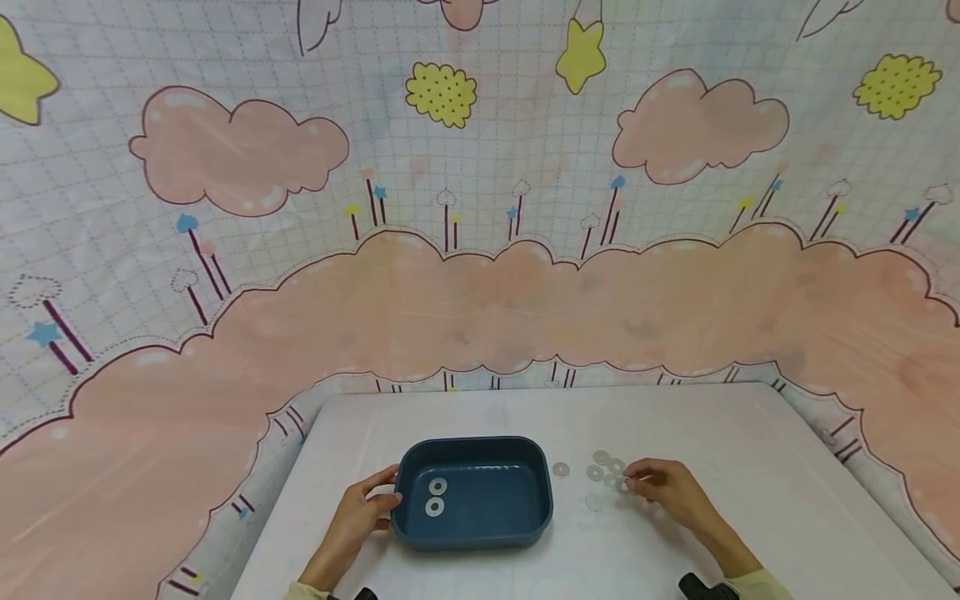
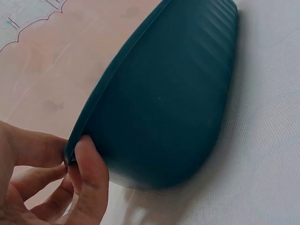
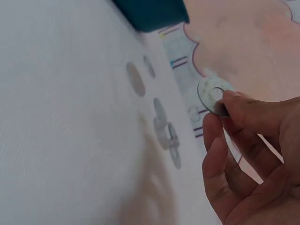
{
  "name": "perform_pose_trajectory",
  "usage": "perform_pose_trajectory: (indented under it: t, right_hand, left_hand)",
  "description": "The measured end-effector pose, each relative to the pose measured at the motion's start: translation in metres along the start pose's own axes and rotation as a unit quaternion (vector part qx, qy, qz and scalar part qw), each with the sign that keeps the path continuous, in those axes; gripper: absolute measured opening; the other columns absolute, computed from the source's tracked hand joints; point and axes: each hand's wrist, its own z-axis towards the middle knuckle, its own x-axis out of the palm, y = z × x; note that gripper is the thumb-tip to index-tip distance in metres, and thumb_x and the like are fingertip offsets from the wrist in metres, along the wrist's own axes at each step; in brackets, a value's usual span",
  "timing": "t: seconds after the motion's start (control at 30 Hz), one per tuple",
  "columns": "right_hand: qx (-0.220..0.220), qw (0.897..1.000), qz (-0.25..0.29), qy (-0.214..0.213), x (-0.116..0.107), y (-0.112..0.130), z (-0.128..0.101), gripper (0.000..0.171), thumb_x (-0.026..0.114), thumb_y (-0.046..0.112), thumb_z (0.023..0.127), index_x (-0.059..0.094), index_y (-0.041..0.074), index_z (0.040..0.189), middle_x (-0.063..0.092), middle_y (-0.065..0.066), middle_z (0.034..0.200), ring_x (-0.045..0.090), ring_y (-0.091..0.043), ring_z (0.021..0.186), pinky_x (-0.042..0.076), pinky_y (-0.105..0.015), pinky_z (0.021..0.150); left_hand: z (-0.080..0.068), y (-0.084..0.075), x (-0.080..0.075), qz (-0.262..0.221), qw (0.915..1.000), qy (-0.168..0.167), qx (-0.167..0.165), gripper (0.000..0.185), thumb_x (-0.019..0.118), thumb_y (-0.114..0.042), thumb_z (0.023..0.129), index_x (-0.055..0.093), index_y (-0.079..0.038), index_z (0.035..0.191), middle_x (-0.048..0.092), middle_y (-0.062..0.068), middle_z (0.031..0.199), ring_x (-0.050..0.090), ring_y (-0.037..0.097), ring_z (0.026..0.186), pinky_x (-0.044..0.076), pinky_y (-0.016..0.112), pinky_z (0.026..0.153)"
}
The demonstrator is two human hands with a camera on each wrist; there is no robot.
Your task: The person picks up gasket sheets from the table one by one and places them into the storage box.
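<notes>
A dark blue rectangular tub (image 1: 498, 504) stands on the table, and my left hand (image 1: 354, 515) pinches its left rim between thumb and fingers. In the left wrist view the thumb lies against the outer wall of the tub (image 2: 159, 98). Two flat metal washers (image 1: 434, 507) lie inside, towards the left of its floor. To the right of the tub, my right hand (image 1: 671, 487) pinches a washer (image 3: 206, 93) by its edge, raised over the table in the right wrist view. Several loose washers (image 1: 595, 473) lie beside the right fingertips, some overlapping.
One washer (image 1: 561, 470) lies apart, close to the tub's right wall. A pale disc (image 1: 595, 502) lies nearer the front. The white table (image 1: 675, 417) ends at the back against a patterned cloth (image 1: 510, 308) with clouds and stars.
</notes>
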Motion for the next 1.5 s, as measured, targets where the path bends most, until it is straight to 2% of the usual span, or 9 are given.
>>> perform_pose_trajectory:
  t: [0.17, 0.5, 0.77, 0.93, 1.1, 1.3, 1.5]
  right_hand:
    - [0.016, 0.999, 0.037, 0.015, 0.002, 0.014, 0.004, 0.025, 0.072, 0.017, 0.088, 0.069, -0.002, 0.104, 0.070, -0.011, 0.096, 0.064, -0.007, 0.076, 0.053, -0.027, 0.064]
    - [0.018, 0.998, 0.061, 0.027, 0.007, 0.037, 0.016, 0.026, 0.071, 0.020, 0.089, 0.065, 0.000, 0.104, 0.068, -0.018, 0.100, 0.067, -0.013, 0.081, 0.056, -0.028, 0.067]
    - [0.016, 0.995, 0.097, 0.027, 0.018, 0.055, 0.015, 0.028, 0.069, 0.017, 0.090, 0.062, -0.004, 0.107, 0.065, -0.021, 0.104, 0.068, -0.015, 0.082, 0.057, -0.029, 0.067]
    - [0.030, 0.993, 0.110, 0.016, 0.029, 0.066, 0.016, 0.025, 0.068, 0.015, 0.091, 0.062, -0.003, 0.107, 0.065, -0.015, 0.100, 0.069, -0.019, 0.083, 0.057, -0.029, 0.068]
    - [0.031, 0.990, 0.137, 0.021, 0.039, 0.074, 0.018, 0.026, 0.067, 0.014, 0.091, 0.060, -0.004, 0.108, 0.066, -0.010, 0.097, 0.070, -0.015, 0.083, 0.057, -0.029, 0.069]
    - [0.023, 0.986, 0.162, 0.026, 0.050, 0.090, 0.020, 0.028, 0.067, 0.015, 0.092, 0.060, -0.006, 0.110, 0.064, -0.017, 0.103, 0.070, -0.014, 0.084, 0.057, -0.028, 0.069]
    - [0.027, 0.983, 0.182, 0.016, 0.061, 0.104, 0.025, 0.027, 0.067, 0.014, 0.092, 0.060, -0.005, 0.111, 0.062, -0.018, 0.106, 0.071, -0.022, 0.087, 0.058, -0.028, 0.069]
  left_hand:
    - [0.003, 0.000, 0.001, -0.004, 1.0000, 0.001, 0.002, 0.051, 0.062, -0.004, 0.088, 0.054, -0.004, 0.139, 0.054, 0.015, 0.126, 0.062, 0.021, 0.082, 0.052, 0.033, 0.060]
    - [0.011, 0.001, 0.001, 0.000, 1.0000, -0.001, -0.001, 0.052, 0.061, -0.002, 0.089, 0.052, -0.001, 0.140, 0.053, 0.016, 0.126, 0.061, 0.020, 0.082, 0.052, 0.033, 0.058]
    - [0.005, 0.000, -0.002, -0.007, 1.0000, 0.001, -0.005, 0.052, 0.063, -0.003, 0.088, 0.053, -0.003, 0.139, 0.053, 0.014, 0.125, 0.061, 0.020, 0.081, 0.051, 0.033, 0.058]
    - [0.004, 0.001, -0.005, -0.002, 1.0000, 0.004, -0.008, 0.052, 0.063, -0.004, 0.088, 0.053, -0.002, 0.139, 0.053, 0.014, 0.125, 0.060, 0.020, 0.080, 0.051, 0.032, 0.058]
    - [0.001, 0.002, -0.006, -0.001, 1.0000, 0.004, -0.007, 0.052, 0.063, -0.004, 0.088, 0.053, -0.002, 0.139, 0.052, 0.015, 0.126, 0.060, 0.021, 0.081, 0.051, 0.032, 0.058]
    - [-0.005, 0.001, -0.005, -0.001, 1.0000, 0.002, -0.008, 0.052, 0.063, -0.004, 0.088, 0.053, -0.003, 0.140, 0.052, 0.014, 0.126, 0.060, 0.020, 0.080, 0.052, 0.033, 0.059]
    - [-0.010, 0.000, -0.004, 0.002, 1.0000, -0.004, -0.005, 0.053, 0.064, -0.004, 0.087, 0.054, -0.003, 0.139, 0.053, 0.014, 0.124, 0.059, 0.020, 0.079, 0.052, 0.034, 0.059]
